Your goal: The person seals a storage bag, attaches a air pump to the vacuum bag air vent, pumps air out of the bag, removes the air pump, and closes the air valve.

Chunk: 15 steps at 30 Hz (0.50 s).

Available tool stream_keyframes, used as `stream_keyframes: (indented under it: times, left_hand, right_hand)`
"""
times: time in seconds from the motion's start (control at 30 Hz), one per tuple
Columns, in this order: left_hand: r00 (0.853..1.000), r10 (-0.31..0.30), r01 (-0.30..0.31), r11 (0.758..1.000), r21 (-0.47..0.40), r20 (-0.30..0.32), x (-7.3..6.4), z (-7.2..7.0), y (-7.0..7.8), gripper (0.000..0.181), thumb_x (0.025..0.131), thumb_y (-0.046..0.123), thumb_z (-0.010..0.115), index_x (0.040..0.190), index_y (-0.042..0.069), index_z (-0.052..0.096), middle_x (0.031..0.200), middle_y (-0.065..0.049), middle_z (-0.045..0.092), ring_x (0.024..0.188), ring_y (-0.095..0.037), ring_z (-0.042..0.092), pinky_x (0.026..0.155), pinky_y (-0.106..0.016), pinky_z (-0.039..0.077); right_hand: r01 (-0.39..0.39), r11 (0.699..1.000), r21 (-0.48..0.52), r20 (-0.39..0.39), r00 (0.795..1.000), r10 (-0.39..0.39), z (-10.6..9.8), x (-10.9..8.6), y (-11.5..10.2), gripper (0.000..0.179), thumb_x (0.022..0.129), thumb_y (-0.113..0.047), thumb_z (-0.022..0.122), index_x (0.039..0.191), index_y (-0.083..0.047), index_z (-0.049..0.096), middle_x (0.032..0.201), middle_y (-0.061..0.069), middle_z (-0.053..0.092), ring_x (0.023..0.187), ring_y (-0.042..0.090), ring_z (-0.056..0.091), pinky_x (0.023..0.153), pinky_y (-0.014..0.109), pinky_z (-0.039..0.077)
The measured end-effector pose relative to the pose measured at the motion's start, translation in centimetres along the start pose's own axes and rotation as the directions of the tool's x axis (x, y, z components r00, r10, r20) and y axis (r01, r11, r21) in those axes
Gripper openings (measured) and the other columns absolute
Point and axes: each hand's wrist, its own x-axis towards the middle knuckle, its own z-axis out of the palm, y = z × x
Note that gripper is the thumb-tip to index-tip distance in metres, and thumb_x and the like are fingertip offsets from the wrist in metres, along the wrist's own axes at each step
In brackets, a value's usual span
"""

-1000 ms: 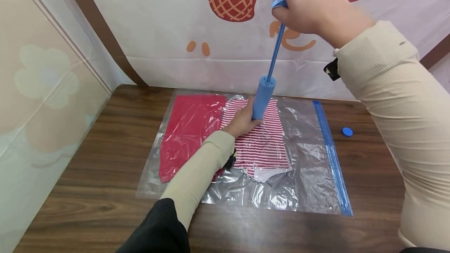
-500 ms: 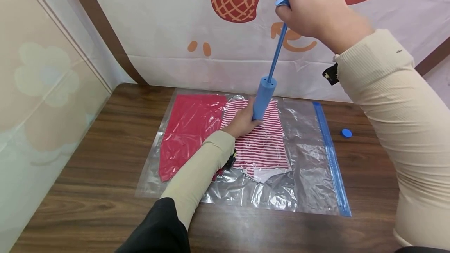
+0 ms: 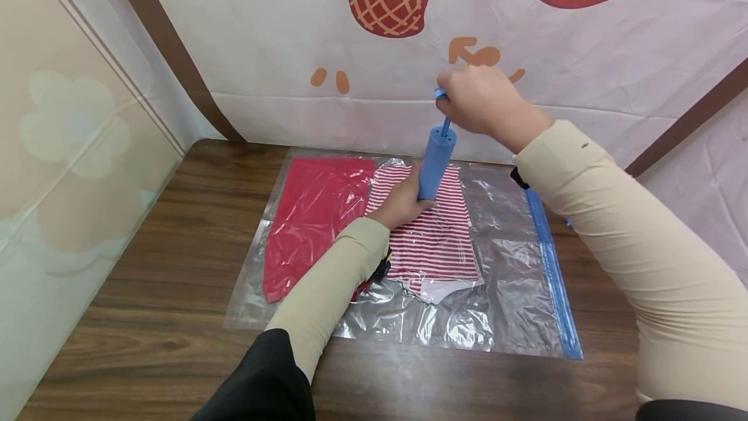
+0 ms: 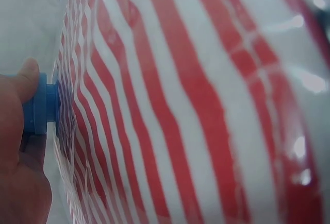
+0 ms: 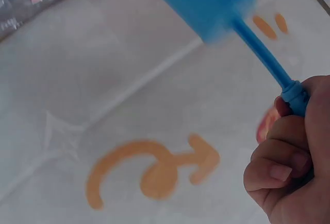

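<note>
A blue hand pump (image 3: pixel 437 154) stands tilted on a clear vacuum storage bag (image 3: pixel 508 291). My left hand (image 3: pixel 403 203) grips the pump's lower end; in the left wrist view its thumb and fingers are round the blue base (image 4: pixel 38 108), right at the bag's surface. My right hand (image 3: pixel 482 99) grips the pump handle, and only a short length of rod shows above the barrel. In the right wrist view the fingers curl round the handle below the rod (image 5: pixel 263 56). Inside the bag lie a folded red garment (image 3: pixel 321 213) and a red-and-white striped garment (image 3: pixel 432 245).
A blue zip strip (image 3: pixel 552 271) runs along the bag's right edge. A small blue cap (image 3: pixel 569 222) is mostly hidden by the right sleeve (image 3: pixel 608 213). The wooden table (image 3: pixel 146 291) meets a printed cloth backdrop (image 3: pixel 263 51) behind and at the left.
My right hand has come down and a little left with the handle, and most of the rod has slid into the barrel. My left hand has stayed at the pump's base.
</note>
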Motion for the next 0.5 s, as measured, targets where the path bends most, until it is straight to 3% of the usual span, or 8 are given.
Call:
stream_keyframes:
  times: [0.2, 0.5]
  left_hand:
    - [0.999, 0.027, -0.027, 1.0, -0.005, -0.021, 0.1, 0.2, -0.4, 0.083, 0.094, 0.022, 0.076, 0.152, 0.01, 0.018, 0.142, -0.019, 0.054, 0.133, -0.033, 0.054, 0.113, -0.046, 0.042]
    - [1.0, 0.02, -0.02, 0.999, -0.026, -0.016, 0.0, 0.2, -0.3, 0.085, 0.094, 0.022, 0.075, 0.154, 0.01, 0.016, 0.145, -0.018, 0.052, 0.136, -0.033, 0.052, 0.115, -0.046, 0.04]
  right_hand:
    - [0.001, 0.999, 0.033, 0.04, 0.999, -0.002, 2.9, -0.2, -0.4, 0.018, 0.103, -0.018, 0.057, 0.094, -0.002, 0.059, 0.076, 0.012, 0.057, 0.07, 0.028, 0.059, 0.067, 0.044, 0.054]
    - [0.019, 0.998, 0.059, -0.018, 1.0, -0.018, 5.0, -0.4, -0.4, 0.017, 0.102, -0.014, 0.055, 0.088, -0.004, 0.057, 0.073, 0.01, 0.055, 0.068, 0.028, 0.057, 0.066, 0.043, 0.051]
